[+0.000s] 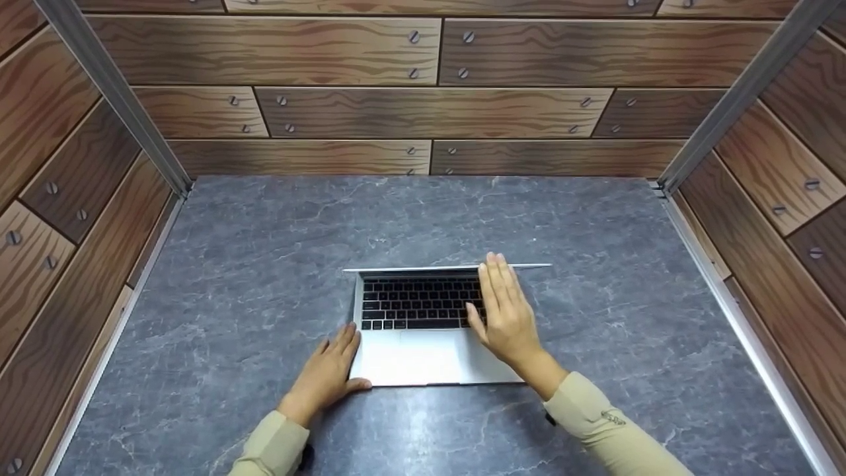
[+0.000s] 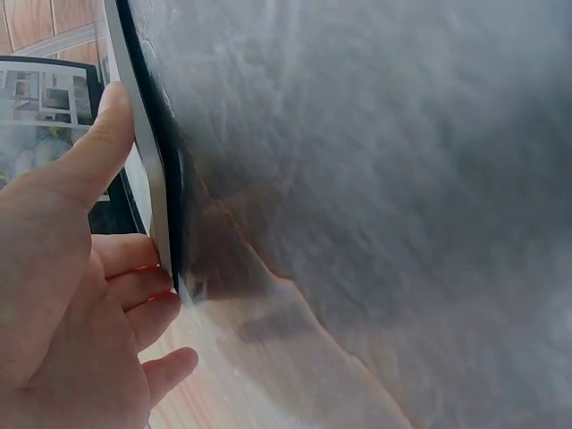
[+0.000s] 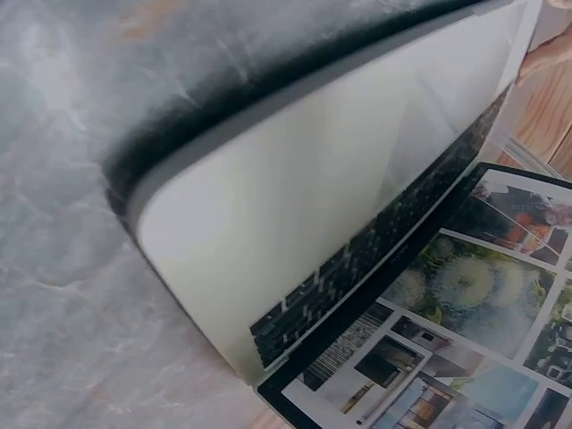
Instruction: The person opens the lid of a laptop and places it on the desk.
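Head view: laptop (image 1: 413, 360), lower centre, long axis left-right. Right hand (image 1: 505, 314), straight-fingered, gripping nothing, nearer the lid (image 1: 410, 269); left hand (image 1: 327, 370), fingers extended, touching lower-left corner, ungripped.

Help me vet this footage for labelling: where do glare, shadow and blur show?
Head view: glare whitens the laptop's palm rest and streaks the tabletop; left wrist view: the tabletop looks hazy, darker at right; right wrist view: the keyboard is smeared, and dark shadow borders the laptop.
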### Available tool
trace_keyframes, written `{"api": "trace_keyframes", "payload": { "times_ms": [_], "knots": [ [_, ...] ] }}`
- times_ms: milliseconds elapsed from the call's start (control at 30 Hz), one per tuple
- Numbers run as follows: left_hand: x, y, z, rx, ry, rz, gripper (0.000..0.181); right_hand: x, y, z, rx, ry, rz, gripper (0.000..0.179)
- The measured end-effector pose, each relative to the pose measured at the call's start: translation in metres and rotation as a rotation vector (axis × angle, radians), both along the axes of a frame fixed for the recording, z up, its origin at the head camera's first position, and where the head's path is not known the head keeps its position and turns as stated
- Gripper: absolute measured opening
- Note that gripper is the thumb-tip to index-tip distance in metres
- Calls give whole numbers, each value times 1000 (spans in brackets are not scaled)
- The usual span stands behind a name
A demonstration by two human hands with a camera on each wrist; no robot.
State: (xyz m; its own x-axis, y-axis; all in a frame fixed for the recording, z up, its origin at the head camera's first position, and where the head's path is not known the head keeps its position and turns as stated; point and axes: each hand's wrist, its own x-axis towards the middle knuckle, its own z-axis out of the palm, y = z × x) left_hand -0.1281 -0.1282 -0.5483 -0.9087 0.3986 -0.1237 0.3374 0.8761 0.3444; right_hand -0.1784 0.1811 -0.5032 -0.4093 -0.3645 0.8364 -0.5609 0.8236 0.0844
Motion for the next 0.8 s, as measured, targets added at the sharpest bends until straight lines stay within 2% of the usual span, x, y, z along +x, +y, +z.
{"api": "trace_keyframes", "payload": {
  "times_ms": [300,533,800],
  "knots": [
    [0,2,3,-13,5,1,89,-8,-4,11,-8,-7,-26,54],
    [0,2,1,8,20,3,89,-14,-6,16,-7,-15,-47,54],
    [-1,1,-1,27,7,-1,89,-19,-6,22,-3,-19,-65,52]
  ]
}}
